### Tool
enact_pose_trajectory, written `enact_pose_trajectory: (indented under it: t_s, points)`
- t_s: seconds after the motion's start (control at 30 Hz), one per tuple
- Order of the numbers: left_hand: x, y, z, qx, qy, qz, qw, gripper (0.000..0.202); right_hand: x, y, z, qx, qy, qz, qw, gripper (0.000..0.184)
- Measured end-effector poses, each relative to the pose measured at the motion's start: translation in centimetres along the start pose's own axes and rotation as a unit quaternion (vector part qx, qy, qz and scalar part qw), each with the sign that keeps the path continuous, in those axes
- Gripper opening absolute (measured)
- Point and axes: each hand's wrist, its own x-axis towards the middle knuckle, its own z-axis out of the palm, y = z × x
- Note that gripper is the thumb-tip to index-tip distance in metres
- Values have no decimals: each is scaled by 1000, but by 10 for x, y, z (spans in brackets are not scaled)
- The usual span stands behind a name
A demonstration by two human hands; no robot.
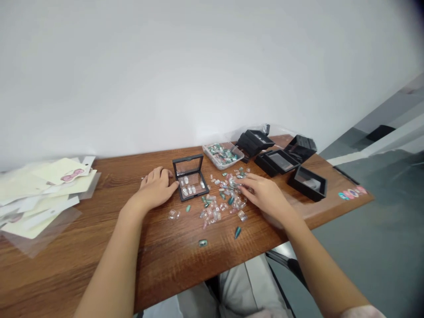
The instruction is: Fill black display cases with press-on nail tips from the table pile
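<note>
An open black display case (191, 179) stands on the wooden table (99, 247) with several pale press-on nails inside its base. My left hand (156, 187) rests flat beside the case's left edge, fingers loosely curled and touching it. My right hand (263, 192) reaches into a scattered pile of green, pink and clear nails (221, 204), fingertips pinched together among them; what they hold is too small to make out.
A clear tray of nails (222, 155) sits behind the pile. Several black cases (281, 161) lie at the right, one nearer the edge (308, 183). Cards in plastic sleeves (39, 194) are stacked at the left. Nail stickers (351, 193) mark the right corner.
</note>
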Motion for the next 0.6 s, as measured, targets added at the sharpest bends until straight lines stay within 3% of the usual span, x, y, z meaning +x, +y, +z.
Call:
enact_pose_trajectory:
  t_s: [0.1,0.37,0.47,0.6]
  points:
    - [0,0,-1,-4,-4,3,1000,41,9,2,5,16,-21,-30,999,27]
    - [-4,-2,-7,-34,8,14,999,36,23,14,11,41,7,-74,996,20]
    - [-5,-4,-13,-50,46,7,998,32,31,21,10,87,48,-72,992,19]
    - [-3,-5,-21,-73,141,-22,987,26,34,30,16,185,137,-8,973,19]
